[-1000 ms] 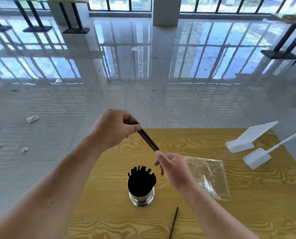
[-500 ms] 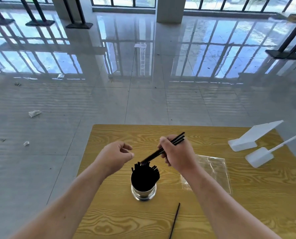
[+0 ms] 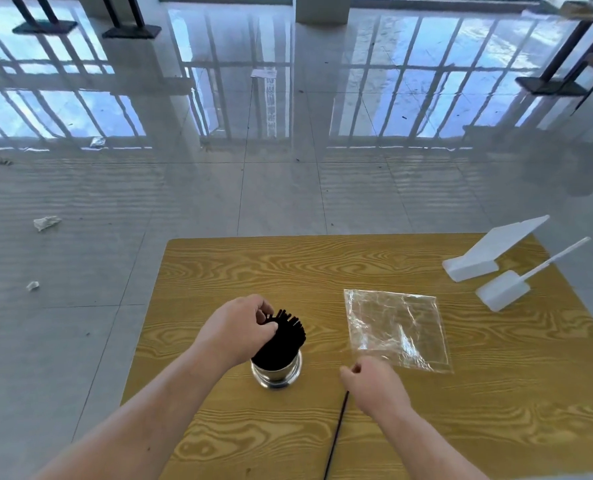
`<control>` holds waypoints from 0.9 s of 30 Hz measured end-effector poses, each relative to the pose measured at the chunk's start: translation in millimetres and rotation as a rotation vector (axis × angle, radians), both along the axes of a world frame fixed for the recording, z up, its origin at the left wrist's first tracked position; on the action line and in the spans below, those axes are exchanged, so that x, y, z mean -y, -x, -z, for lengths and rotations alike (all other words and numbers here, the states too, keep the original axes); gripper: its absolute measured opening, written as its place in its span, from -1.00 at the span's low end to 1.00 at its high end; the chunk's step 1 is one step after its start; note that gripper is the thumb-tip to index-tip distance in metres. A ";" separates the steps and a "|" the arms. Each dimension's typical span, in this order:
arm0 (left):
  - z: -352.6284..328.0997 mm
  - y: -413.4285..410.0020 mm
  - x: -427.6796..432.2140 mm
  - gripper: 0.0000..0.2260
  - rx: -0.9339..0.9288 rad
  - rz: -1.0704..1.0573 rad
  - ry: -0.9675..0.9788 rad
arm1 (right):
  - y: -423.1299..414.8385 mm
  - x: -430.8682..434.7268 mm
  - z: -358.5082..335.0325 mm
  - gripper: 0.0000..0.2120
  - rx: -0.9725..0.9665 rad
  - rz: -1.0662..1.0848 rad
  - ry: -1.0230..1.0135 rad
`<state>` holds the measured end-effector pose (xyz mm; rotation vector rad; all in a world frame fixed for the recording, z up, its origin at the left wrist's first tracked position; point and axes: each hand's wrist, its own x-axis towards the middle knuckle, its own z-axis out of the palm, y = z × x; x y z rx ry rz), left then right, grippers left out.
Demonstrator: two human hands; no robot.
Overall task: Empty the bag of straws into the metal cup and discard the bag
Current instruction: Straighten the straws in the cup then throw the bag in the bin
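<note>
Nearest me a single black straw [image 3: 336,434] lies on the wooden counter [image 3: 496,427], and my right hand [image 3: 374,382] hovers over its far end with fingers loosely curled, gripping nothing I can see. Just beyond, my left hand [image 3: 239,327] rests on the bundle of black straws [image 3: 284,337] standing in the metal cup [image 3: 277,372], its fingers curled against their tops. Farther right the clear bag [image 3: 395,329] lies flat and empty, with two white plastic pieces [image 3: 489,261] near the counter's far corner.
</note>
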<state>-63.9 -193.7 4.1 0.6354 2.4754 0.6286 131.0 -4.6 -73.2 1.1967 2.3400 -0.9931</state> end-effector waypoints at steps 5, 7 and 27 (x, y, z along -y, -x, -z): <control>3.5 -10.4 -8.2 -0.77 -0.044 0.027 -0.016 | -26.6 22.4 49.1 -0.65 0.265 -0.015 -0.025; 5.4 -12.7 -9.0 -0.78 -0.066 0.020 -0.035 | -29.9 30.4 60.0 -0.66 0.274 -0.017 -0.052; 2.1 4.2 2.6 -0.93 -0.106 -0.112 -0.184 | 52.2 -42.7 -80.5 -0.90 -0.592 0.210 -0.007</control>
